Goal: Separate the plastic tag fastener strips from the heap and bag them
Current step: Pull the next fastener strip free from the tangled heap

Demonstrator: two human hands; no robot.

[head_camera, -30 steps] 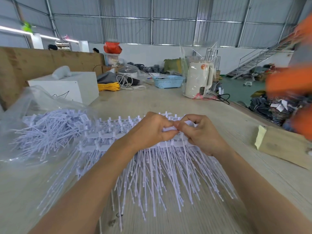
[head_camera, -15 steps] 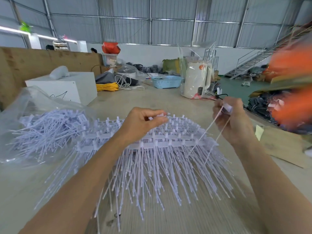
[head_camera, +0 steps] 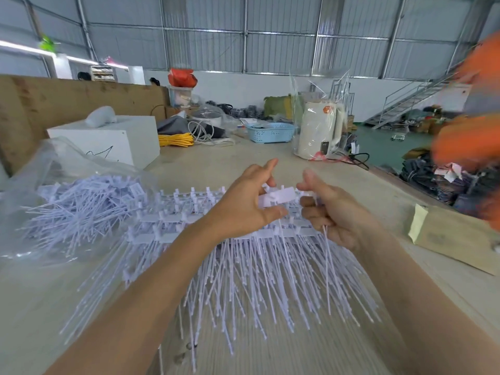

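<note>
A clear plastic bag (head_camera: 67, 169) lies at the left of the pale wooden worktop (head_camera: 221, 163), holding loose white tag fasteners (head_camera: 81, 207). Just right of it spreads the heap of white plastic tag fastener strips (head_camera: 243, 266), thin stems fanning toward the camera. Above the heap, the left hand (head_camera: 243, 204) pinches a white strip head (head_camera: 278, 197) between thumb and fingers. The right hand (head_camera: 332, 212), fingers curled, grips several thin stems (head_camera: 326, 255) that hang down. A cream electric kettle (head_camera: 318, 131) stands behind.
</note>
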